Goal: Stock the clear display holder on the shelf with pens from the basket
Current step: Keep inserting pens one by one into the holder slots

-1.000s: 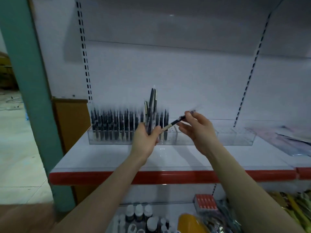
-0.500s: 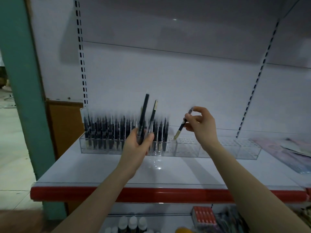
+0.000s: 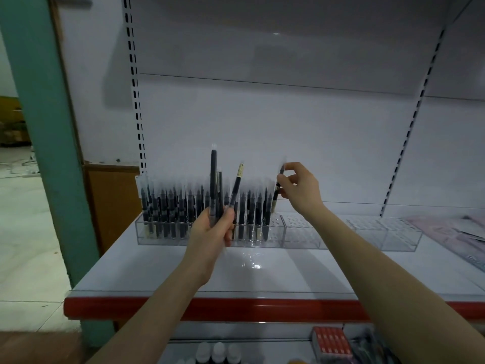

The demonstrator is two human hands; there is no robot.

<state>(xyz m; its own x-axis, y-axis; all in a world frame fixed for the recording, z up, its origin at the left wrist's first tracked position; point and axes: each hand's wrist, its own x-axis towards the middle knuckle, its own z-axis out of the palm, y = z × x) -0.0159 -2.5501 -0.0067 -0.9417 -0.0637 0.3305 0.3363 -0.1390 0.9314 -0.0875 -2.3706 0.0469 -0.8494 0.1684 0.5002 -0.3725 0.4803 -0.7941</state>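
Observation:
A long clear display holder (image 3: pixel 341 236) stands at the back of the white shelf (image 3: pixel 262 274). Several dark pens (image 3: pixel 170 206) fill its left half upright; its right half has bare holes. My left hand (image 3: pixel 212 235) is in front of the holder, shut on a small bunch of pens (image 3: pixel 214 185) that stick up above it. My right hand (image 3: pixel 301 190) pinches a single pen (image 3: pixel 277 193) nearly upright, its lower tip just above the holder beside the last filled row. The basket is out of view.
A green pillar (image 3: pixel 44 143) rises at the left. The shelf has a red front edge (image 3: pixel 236 308). Papers (image 3: pixel 459 229) lie at the right end. Below are white-capped bottles (image 3: pixel 217 350) and a red box (image 3: pixel 332 342).
My right hand has turned its pen from slanted to nearly upright and brought it left and down to the holder. My left hand has stayed in front of the holder with its bunch.

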